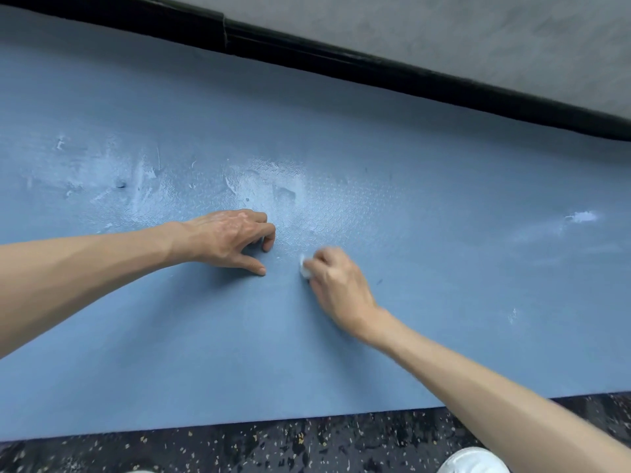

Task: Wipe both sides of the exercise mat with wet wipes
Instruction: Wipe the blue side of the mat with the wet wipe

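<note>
Dark speckled floor (273, 445) carrying a flat blue foam exercise mat (444, 268), black skirting strip (341, 63) beyond.
Right hand (336, 285) curled tight round a small crumpled white wet wipe (305, 269), pressed to the mat near its middle; blurred. Left hand (228, 238) holds nothing: thumb out, bent fingertips touching the mat just beside. Pale whitish smears (269, 186) beyond both hands. White shoe toe (474, 460) on the near floor.

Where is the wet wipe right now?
In the head view, the wet wipe is bunched in the right hand near the middle of the blue mat, just right of the left hand.
</note>
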The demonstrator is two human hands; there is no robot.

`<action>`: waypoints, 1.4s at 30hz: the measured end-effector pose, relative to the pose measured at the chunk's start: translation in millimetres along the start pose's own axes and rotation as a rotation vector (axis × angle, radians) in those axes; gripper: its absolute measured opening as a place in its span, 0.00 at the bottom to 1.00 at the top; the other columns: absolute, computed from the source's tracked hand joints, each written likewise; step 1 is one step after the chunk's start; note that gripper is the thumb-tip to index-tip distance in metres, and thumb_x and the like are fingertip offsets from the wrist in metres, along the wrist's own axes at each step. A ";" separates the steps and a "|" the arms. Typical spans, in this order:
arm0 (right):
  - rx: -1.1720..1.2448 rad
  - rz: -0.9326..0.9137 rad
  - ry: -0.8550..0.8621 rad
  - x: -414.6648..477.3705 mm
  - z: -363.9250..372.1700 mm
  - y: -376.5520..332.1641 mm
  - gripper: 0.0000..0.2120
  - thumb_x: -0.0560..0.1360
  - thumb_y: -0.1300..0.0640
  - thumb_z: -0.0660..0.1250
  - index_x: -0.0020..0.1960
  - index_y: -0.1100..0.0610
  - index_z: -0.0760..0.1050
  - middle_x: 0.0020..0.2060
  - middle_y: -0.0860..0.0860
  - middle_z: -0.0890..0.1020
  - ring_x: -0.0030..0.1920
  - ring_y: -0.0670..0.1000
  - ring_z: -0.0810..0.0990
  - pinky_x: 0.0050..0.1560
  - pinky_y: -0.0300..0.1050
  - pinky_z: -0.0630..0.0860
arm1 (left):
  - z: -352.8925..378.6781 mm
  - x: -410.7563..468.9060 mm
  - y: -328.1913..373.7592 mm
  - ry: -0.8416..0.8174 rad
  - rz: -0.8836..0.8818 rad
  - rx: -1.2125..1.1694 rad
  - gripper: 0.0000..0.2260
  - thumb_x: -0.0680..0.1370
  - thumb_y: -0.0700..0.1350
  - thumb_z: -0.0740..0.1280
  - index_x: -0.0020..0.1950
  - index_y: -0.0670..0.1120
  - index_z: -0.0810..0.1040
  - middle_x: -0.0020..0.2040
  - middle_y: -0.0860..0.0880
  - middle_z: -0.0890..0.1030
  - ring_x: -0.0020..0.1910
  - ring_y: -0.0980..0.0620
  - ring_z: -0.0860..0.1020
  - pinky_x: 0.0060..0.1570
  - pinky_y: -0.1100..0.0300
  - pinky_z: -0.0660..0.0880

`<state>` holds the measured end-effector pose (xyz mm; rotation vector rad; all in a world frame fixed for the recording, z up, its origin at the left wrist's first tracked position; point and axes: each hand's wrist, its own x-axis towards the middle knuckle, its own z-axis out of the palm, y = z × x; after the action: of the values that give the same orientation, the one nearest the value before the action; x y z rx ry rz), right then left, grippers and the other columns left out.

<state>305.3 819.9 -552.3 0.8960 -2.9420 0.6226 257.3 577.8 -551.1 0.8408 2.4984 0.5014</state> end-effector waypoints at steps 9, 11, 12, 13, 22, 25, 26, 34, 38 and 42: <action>0.118 -0.339 -0.328 -116.9 -21.0 -4.7 0.04 0.76 0.65 0.65 0.45 0.58 0.74 0.42 0.52 0.75 0.37 0.52 0.72 0.32 0.47 0.73 | 2.5 0.8 1.7 0.027 -0.019 -0.039 0.16 0.73 0.60 0.71 0.49 0.55 0.68 0.44 0.57 0.68 0.47 0.55 0.68 0.38 0.67 0.63; 0.109 -0.280 -0.248 -75.7 -13.1 6.6 0.03 0.73 0.64 0.68 0.46 0.58 0.76 0.42 0.55 0.77 0.39 0.56 0.76 0.33 0.46 0.75 | 4.4 1.3 2.2 0.034 -0.027 -0.049 0.15 0.73 0.60 0.72 0.49 0.55 0.68 0.44 0.57 0.68 0.47 0.56 0.68 0.38 0.69 0.64; 0.100 -0.217 -0.196 -51.0 -10.0 12.6 0.02 0.72 0.64 0.67 0.45 0.59 0.76 0.41 0.56 0.77 0.39 0.57 0.77 0.34 0.46 0.76 | 5.0 1.7 2.4 0.036 -0.029 -0.052 0.15 0.73 0.59 0.72 0.49 0.55 0.69 0.44 0.57 0.68 0.47 0.56 0.68 0.39 0.69 0.64; 0.082 -0.152 -0.131 -25.9 -8.4 17.9 0.02 0.72 0.64 0.66 0.43 0.60 0.77 0.41 0.57 0.77 0.39 0.58 0.77 0.34 0.47 0.76 | 5.2 1.7 2.4 0.039 -0.031 -0.054 0.15 0.73 0.59 0.72 0.49 0.55 0.69 0.44 0.57 0.68 0.47 0.56 0.69 0.39 0.67 0.64; 0.044 -0.066 -0.092 -54.9 -12.7 7.2 0.10 0.79 0.57 0.61 0.42 0.60 0.76 0.37 0.55 0.73 0.34 0.56 0.72 0.30 0.49 0.72 | 0.8 3.2 4.2 0.007 -0.061 -0.073 0.15 0.73 0.57 0.74 0.49 0.54 0.70 0.44 0.56 0.69 0.48 0.55 0.70 0.42 0.63 0.64; 0.126 -0.202 -0.288 -129.0 -26.8 -6.5 0.07 0.79 0.58 0.64 0.43 0.59 0.75 0.37 0.51 0.71 0.34 0.50 0.68 0.29 0.45 0.68 | 1.1 2.6 3.7 0.011 -0.072 -0.089 0.15 0.73 0.57 0.74 0.48 0.53 0.71 0.44 0.55 0.69 0.48 0.54 0.69 0.45 0.60 0.66; 0.140 -0.258 -0.357 -143.2 -32.1 -7.7 0.06 0.79 0.59 0.65 0.44 0.59 0.75 0.38 0.50 0.71 0.34 0.49 0.67 0.28 0.43 0.67 | 1.7 2.6 3.7 0.012 -0.071 -0.089 0.15 0.73 0.57 0.74 0.48 0.53 0.71 0.44 0.55 0.69 0.48 0.54 0.69 0.46 0.59 0.67; 0.029 -0.130 -0.095 -29.0 -12.9 26.6 0.02 0.72 0.65 0.69 0.42 0.60 0.78 0.37 0.55 0.75 0.35 0.57 0.75 0.30 0.49 0.74 | 0.1 4.9 6.5 0.010 -0.058 -0.064 0.15 0.72 0.56 0.74 0.47 0.54 0.70 0.43 0.56 0.69 0.47 0.54 0.70 0.43 0.62 0.63; 0.024 0.076 0.046 21.8 -1.8 18.7 0.05 0.71 0.63 0.63 0.37 0.63 0.76 0.36 0.56 0.74 0.35 0.59 0.75 0.31 0.49 0.74 | -0.2 3.6 5.2 -0.002 -0.061 -0.065 0.15 0.72 0.57 0.74 0.48 0.54 0.70 0.43 0.56 0.69 0.47 0.54 0.70 0.44 0.61 0.65; 0.052 -0.067 -0.073 -39.7 -0.7 -8.5 0.11 0.78 0.58 0.60 0.41 0.62 0.75 0.36 0.55 0.72 0.34 0.55 0.71 0.29 0.47 0.70 | -1.6 4.8 5.9 -0.007 -0.064 -0.061 0.15 0.72 0.57 0.74 0.48 0.53 0.70 0.45 0.54 0.70 0.47 0.54 0.69 0.44 0.61 0.64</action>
<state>343.0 835.0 -553.1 1.0392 -2.9574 0.6810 255.8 585.0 -548.5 0.7362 2.4819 0.5497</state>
